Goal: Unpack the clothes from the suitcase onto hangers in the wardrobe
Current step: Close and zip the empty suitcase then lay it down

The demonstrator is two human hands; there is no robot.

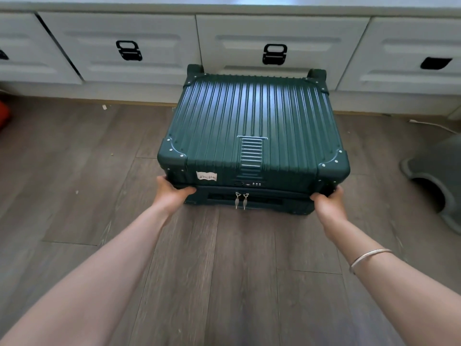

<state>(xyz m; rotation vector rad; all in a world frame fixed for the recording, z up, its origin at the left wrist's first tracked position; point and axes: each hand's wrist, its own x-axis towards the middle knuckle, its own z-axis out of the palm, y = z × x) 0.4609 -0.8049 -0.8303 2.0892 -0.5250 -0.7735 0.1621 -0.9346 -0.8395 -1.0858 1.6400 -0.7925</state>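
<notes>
Suitcases: one, dark green suitcase point(252, 126)
Hands: two, left hand point(172, 193) and right hand point(328, 204)
Zipper pulls: two, zipper pulls point(240, 200) hanging side by side
Stickers: one, white sticker point(206, 176)
Suitcase wheels in view: two, wheels point(195, 69)
Bracelets: one, bracelet point(369, 258)
Drawer fronts: four, drawers point(119, 46)
Drawer handles: four, handles point(129, 50), one only partly in view
</notes>
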